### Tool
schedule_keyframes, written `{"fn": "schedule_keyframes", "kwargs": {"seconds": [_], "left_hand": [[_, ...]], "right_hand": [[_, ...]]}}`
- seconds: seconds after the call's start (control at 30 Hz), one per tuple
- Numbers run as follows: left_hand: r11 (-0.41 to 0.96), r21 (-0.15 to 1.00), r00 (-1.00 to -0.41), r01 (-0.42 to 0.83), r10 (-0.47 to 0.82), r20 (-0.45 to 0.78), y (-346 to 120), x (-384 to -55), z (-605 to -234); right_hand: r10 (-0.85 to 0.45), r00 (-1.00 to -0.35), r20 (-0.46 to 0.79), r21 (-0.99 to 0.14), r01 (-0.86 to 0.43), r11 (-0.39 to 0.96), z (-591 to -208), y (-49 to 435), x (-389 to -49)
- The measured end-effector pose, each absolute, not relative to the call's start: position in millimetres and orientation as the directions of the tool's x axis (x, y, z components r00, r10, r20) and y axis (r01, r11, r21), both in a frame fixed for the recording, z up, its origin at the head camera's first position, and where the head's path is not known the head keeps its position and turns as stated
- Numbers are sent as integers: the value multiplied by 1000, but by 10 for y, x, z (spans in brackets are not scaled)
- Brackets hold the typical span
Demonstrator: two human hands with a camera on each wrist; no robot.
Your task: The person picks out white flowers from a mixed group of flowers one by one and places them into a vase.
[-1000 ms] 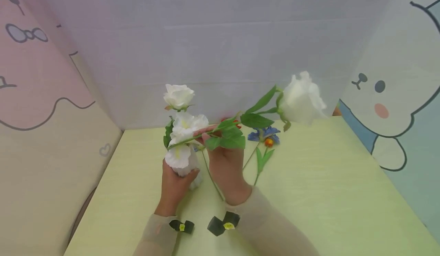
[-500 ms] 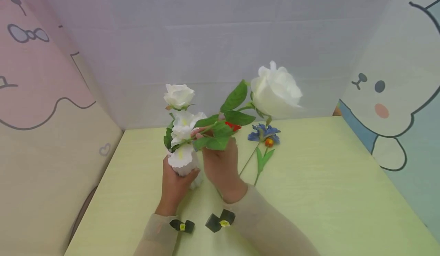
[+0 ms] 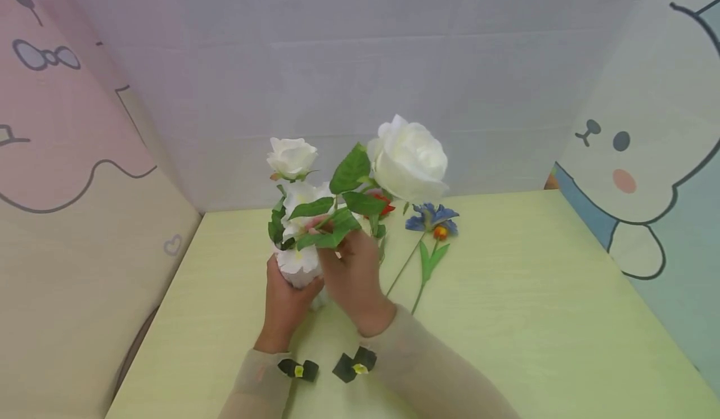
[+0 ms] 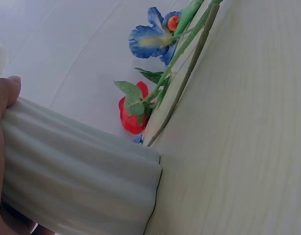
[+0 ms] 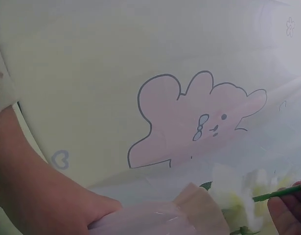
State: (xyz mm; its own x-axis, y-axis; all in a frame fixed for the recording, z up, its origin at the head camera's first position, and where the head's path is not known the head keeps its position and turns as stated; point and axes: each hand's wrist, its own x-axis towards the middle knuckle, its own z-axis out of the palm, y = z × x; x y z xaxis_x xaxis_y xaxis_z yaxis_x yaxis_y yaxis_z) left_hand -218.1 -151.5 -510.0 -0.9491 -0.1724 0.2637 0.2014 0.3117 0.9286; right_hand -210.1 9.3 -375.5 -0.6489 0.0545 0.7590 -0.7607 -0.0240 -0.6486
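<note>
My left hand (image 3: 285, 309) grips a white ribbed vase (image 4: 81, 171), which stands on the table. A smaller white rose (image 3: 292, 157) and ruffled white flowers (image 3: 298, 262) with yellow centres rise from the vase. Just right of them, my right hand (image 3: 357, 281) pinches the leafy stem of a large white rose (image 3: 410, 161), whose bloom leans to the upper right. In the right wrist view the green stem (image 5: 277, 193) points at the white flowers over the vase mouth. Whether its end is inside the vase is hidden by blooms.
On the table (image 3: 534, 312) behind and right of my right hand lie a red flower (image 3: 384, 205), a blue flower (image 3: 432, 217) and an orange bud (image 3: 440, 233) with long stems. A pale wall (image 3: 360, 81) closes the back; cartoon-printed panels flank both sides.
My right hand has moved slightly left and tilted the large white rose more upright, its bloom swinging left towards the vase. The left hand stays on the vase.
</note>
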Motion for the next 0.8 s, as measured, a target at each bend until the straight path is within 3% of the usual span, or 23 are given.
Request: {"fn": "schedule_keyframes", "kwargs": {"seconds": [0.33,0.57,0.8], "left_hand": [[323,928,-951,184,-178,251,-1497,-2176,-5057],[331,922,-946,201,-180,271,-1500,-2172,-5069],[304,932,-951,198,-170,258,-1512,-2175,-5075]], "right_hand": [[40,-708,705,-708,-706,-6,-3879,34,-2105],[14,-739,674,-735,-672,-87,-3929,11,-2123],[16,-728,685,-728,-685,24,-3991,10,-2175]]}}
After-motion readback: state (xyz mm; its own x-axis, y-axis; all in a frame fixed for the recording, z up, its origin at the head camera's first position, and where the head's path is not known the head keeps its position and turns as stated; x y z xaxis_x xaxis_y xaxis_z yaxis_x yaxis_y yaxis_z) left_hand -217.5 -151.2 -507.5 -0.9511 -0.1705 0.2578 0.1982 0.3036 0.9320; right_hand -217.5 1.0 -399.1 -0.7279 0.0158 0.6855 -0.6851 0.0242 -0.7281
